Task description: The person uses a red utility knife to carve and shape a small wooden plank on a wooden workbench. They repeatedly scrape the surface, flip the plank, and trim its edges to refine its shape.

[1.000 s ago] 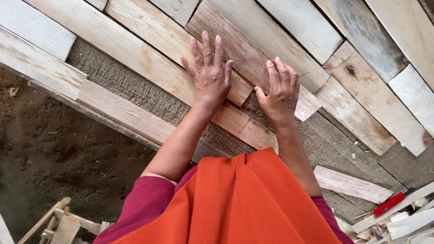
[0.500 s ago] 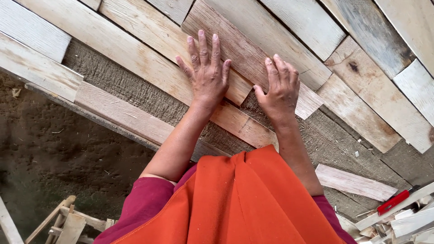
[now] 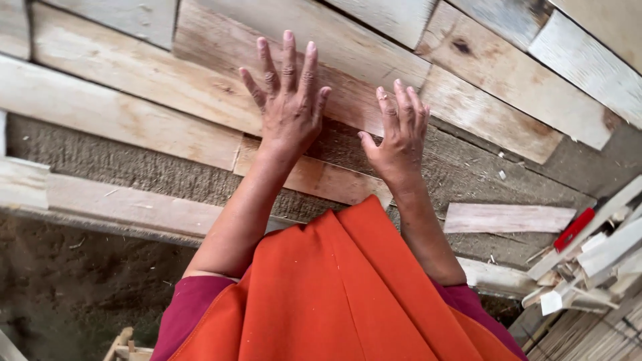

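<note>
Currently both your hands lie flat, fingers spread, gripping nothing. Left hand (image 3: 289, 107) presses on a pale wooden plank (image 3: 221, 50) that runs across the rough grey surface (image 3: 134, 167); right hand (image 3: 399, 137) rests just beside it, fingertips on that plank's lower edge, palm over a shorter reddish board (image 3: 321, 179). Judgement: the step is seating or aligning the plank against its neighbours; any next move calls for even pressure from both palms. No packages, labels or signs seen. Only marked item: a flat red object (image 3: 574, 229) among offcuts (image 3: 595, 267) at right, kind unclear. An orange cloth (image 3: 334, 294) fills the foreground.
</note>
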